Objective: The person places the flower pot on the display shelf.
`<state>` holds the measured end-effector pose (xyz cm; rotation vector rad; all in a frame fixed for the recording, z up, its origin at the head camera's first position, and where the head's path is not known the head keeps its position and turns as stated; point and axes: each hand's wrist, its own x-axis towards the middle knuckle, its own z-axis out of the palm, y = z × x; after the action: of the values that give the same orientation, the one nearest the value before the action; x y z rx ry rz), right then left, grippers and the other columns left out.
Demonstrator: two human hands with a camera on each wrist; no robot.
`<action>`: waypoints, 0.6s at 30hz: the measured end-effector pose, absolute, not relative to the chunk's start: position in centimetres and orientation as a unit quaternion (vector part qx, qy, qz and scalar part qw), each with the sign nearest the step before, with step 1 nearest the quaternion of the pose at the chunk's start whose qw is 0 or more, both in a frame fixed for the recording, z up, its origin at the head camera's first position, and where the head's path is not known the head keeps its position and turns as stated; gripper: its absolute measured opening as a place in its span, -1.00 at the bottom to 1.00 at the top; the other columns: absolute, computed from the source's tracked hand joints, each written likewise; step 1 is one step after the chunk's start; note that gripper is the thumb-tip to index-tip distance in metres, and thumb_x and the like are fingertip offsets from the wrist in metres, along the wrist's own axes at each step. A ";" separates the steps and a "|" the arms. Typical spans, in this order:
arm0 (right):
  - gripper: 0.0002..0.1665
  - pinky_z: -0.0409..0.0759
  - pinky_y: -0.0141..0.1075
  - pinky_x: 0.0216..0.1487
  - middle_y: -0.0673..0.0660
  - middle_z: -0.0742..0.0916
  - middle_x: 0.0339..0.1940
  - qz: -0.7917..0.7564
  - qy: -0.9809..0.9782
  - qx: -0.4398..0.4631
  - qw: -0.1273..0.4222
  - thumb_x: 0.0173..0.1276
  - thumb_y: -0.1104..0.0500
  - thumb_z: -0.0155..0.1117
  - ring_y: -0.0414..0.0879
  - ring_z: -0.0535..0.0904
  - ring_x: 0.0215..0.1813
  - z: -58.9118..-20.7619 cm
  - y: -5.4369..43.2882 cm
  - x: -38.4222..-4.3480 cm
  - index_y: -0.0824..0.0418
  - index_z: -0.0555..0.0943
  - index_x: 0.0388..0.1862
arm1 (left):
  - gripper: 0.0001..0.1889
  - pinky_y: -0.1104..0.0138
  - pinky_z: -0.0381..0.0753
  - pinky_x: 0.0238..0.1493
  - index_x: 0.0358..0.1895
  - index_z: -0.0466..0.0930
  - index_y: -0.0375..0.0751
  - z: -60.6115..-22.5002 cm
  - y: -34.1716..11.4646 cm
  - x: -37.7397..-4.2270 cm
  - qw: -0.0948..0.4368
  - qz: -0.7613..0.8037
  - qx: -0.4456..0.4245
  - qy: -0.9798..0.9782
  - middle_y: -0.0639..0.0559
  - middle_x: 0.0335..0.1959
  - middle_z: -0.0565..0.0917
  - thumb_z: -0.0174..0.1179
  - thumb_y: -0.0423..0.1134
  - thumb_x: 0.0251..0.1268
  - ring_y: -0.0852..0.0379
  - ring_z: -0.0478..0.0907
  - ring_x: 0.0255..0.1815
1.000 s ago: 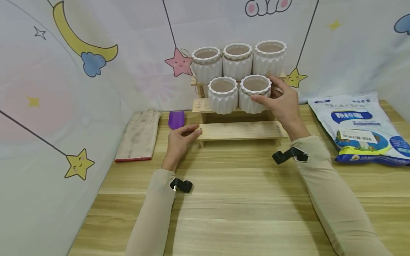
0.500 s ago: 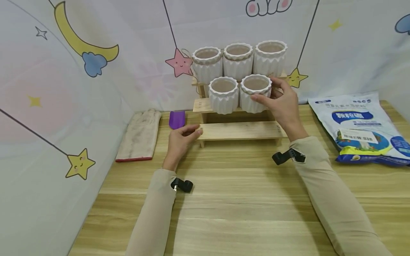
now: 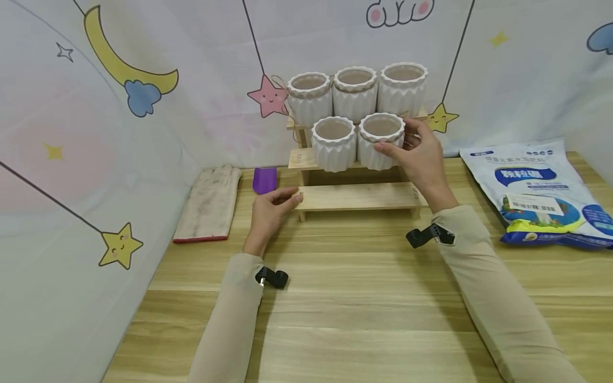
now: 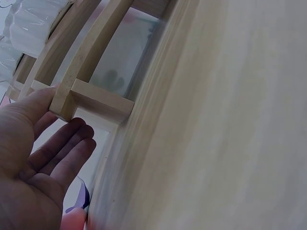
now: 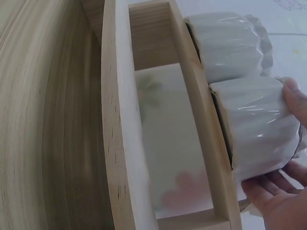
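White fluted pots stand on a tiered wooden stand [image 3: 354, 197], three on the top shelf and two on the middle one. My right hand [image 3: 426, 165] holds the right-hand pot [image 3: 380, 154] of the middle shelf, thumb at its front rim and fingers round its right side. In the right wrist view, this pot [image 5: 256, 124] rests upright on the shelf beside its neighbour [image 5: 228, 45]. With its thumb on top and fingers beneath, my left hand [image 3: 268, 218] pinches the left end of the lowest shelf [image 4: 88, 48]. That shelf bears no pot.
A purple scoop [image 3: 265, 181] and a stained cloth glove [image 3: 208, 205] with red edging lie left of the stand. On the right lies a printed white-and-blue bag [image 3: 541, 186]. A patterned white curtain [image 3: 201, 48] hangs behind the wooden table [image 3: 345, 308].
My right hand and wrist have shifted very slightly left at the same pot. My left hand and the pots stay in place, while the head view tilts a little.
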<state>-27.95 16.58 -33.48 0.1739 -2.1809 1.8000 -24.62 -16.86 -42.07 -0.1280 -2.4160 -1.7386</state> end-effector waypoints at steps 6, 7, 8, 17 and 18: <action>0.01 0.55 -0.23 0.37 0.26 0.59 0.38 0.604 -0.780 0.056 0.152 0.25 0.04 0.71 0.09 0.56 0.39 -33.2 16.6 -27.6 0.30 0.40 0.55 | -0.67 0.43 0.66 -0.08 0.11 0.82 -0.24 -42.1 -16.9 -24.7 0.078 -0.579 -0.042 -0.811 -0.11 0.03 0.82 0.51 -0.18 0.38 0.05 0.72 -0.03; 0.00 0.54 -0.21 0.39 0.26 0.59 0.38 0.599 -0.784 0.055 0.154 0.26 0.02 0.70 0.09 0.56 0.39 -33.2 16.6 -27.4 0.29 0.41 0.55 | -0.67 0.43 0.66 -0.07 0.11 0.82 -0.23 -42.2 -16.9 -24.8 0.078 -0.577 -0.042 -0.812 -0.10 0.02 0.82 0.51 -0.17 0.38 0.06 0.72 -0.04; -0.02 0.53 -0.20 0.40 0.26 0.59 0.38 0.595 -0.787 0.055 0.156 0.27 0.00 0.69 0.09 0.55 0.39 -33.1 16.7 -27.3 0.28 0.42 0.54 | -0.67 0.43 0.66 -0.07 0.12 0.82 -0.23 -42.2 -16.9 -24.8 0.078 -0.575 -0.043 -0.813 -0.09 0.03 0.82 0.51 -0.17 0.38 0.06 0.72 -0.04; -0.11 0.45 -0.19 0.48 0.29 0.56 0.44 0.546 -0.807 0.045 0.219 0.42 -0.08 0.54 0.09 0.48 0.48 -31.7 18.4 -25.0 0.34 0.42 0.53 | -0.66 0.20 0.73 0.06 0.10 0.81 -0.31 -41.6 -16.6 -24.5 0.121 -0.503 -0.069 -0.853 -0.19 0.00 0.81 0.52 -0.20 0.36 -0.07 0.75 0.01; -0.13 0.44 -0.19 0.49 0.29 0.55 0.45 0.539 -0.810 0.045 0.226 0.44 -0.08 0.53 0.08 0.46 0.49 -31.6 18.9 -24.8 0.33 0.42 0.53 | -0.65 0.15 0.72 0.10 0.11 0.80 -0.33 -41.5 -16.5 -24.5 0.129 -0.488 -0.074 -0.860 -0.22 0.02 0.80 0.51 -0.21 0.37 -0.11 0.74 0.04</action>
<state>-24.75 18.90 -31.56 0.1235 -2.2345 1.4850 -24.48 -16.51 -41.48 -0.2156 -2.4989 -1.4192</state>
